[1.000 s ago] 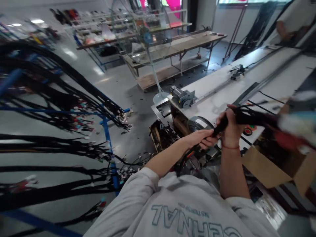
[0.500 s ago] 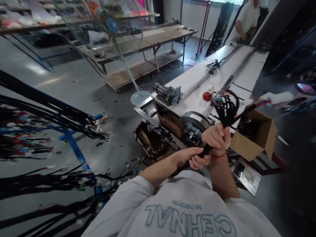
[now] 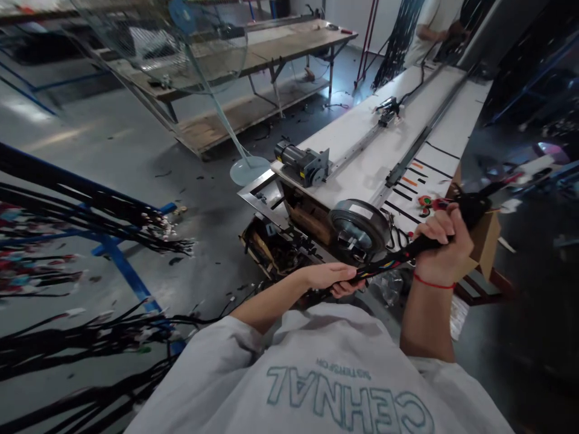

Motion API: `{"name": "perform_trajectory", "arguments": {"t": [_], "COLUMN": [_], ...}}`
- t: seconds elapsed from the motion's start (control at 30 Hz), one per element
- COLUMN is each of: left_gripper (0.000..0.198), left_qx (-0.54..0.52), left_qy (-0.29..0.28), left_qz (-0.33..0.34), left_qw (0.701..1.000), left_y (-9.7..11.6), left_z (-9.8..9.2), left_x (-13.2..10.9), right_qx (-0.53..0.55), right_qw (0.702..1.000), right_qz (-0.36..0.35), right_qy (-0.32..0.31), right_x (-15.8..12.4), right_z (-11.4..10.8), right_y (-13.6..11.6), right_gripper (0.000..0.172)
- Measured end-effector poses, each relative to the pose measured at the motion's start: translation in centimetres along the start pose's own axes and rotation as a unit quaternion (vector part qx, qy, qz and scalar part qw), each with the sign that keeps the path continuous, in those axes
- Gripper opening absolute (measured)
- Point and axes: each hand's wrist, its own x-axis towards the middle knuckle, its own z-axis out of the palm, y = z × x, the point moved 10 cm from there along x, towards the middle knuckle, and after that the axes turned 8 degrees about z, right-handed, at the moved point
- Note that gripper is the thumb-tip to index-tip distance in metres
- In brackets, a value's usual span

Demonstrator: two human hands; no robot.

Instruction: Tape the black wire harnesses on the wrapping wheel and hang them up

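Observation:
Stretched between my two hands is a black wire harness (image 3: pixel 388 263), with a few coloured wires showing along its middle. My left hand (image 3: pixel 337 278) is closed round its lower end, close to my shirt. Higher and to the right, my right hand (image 3: pixel 443 241) is wrapped round the thicker part, and a red string circles that wrist. Beyond my right hand the harness spreads into a dark bunch, partly blurred. A roll of black tape (image 3: pixel 360 222) sits on the bench end, just past the harness.
A long white bench (image 3: pixel 357 157) carries a motor (image 3: pixel 298 163), a rail and tape strips. A cardboard box (image 3: pixel 488 241) stands at right. Racks of black harnesses (image 3: pixel 67 199) fill the left. A floor fan (image 3: pixel 217 108) stands behind. A co-worker (image 3: pixel 429 30) is at the far end.
My right hand has moved right, away from my left, drawing the harness out between them. The bunched wire ends have swung from upright to the right. The view has shifted slightly.

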Motion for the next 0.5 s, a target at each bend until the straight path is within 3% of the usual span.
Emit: {"name": "perform_trajectory", "arguments": {"t": [0.07,0.13,0.2,0.27,0.3,0.33,0.43,0.5], "left_gripper": [0.062,0.060,0.055,0.049,0.049,0.050,0.061,0.069], "left_qx": [0.016,0.136,0.301,0.400,0.397,0.361,0.156,0.062], "left_qy": [0.048,0.116,0.195,0.241,0.228,0.192,0.028,-0.029], "left_qz": [0.014,0.030,0.031,0.024,0.022,0.022,0.030,0.040], "left_qw": [0.999,0.983,0.933,0.884,0.889,0.912,0.987,0.997], "left_y": [0.1,0.8,2.2,3.7,4.0,4.0,4.6,5.8], "left_z": [0.2,0.0,-0.6,-1.2,-1.2,-1.0,1.4,3.0], "left_x": [-0.6,-1.1,-1.9,-2.5,-2.4,-1.9,-0.2,0.5], "right_qx": [-0.014,-0.056,-0.100,-0.126,-0.128,-0.124,-0.102,-0.100], "right_qw": [0.999,0.995,0.983,0.972,0.971,0.973,0.985,0.988], "right_qz": [-0.034,-0.084,-0.149,-0.195,-0.198,-0.191,-0.136,-0.109], "right_qy": [0.005,0.010,0.029,0.047,0.045,0.035,-0.024,-0.053], "right_x": [-0.3,-0.7,-1.3,-1.9,-2.1,-2.3,-3.1,-4.0], "right_z": [0.7,1.6,2.2,2.7,3.0,3.5,5.7,7.2], "right_y": [-1.7,-2.8,-3.8,-4.3,-4.3,-4.1,-3.3,-3.1], "right_gripper": [0.018,0.018,0.019,0.019,0.019,0.020,0.020,0.019]}}
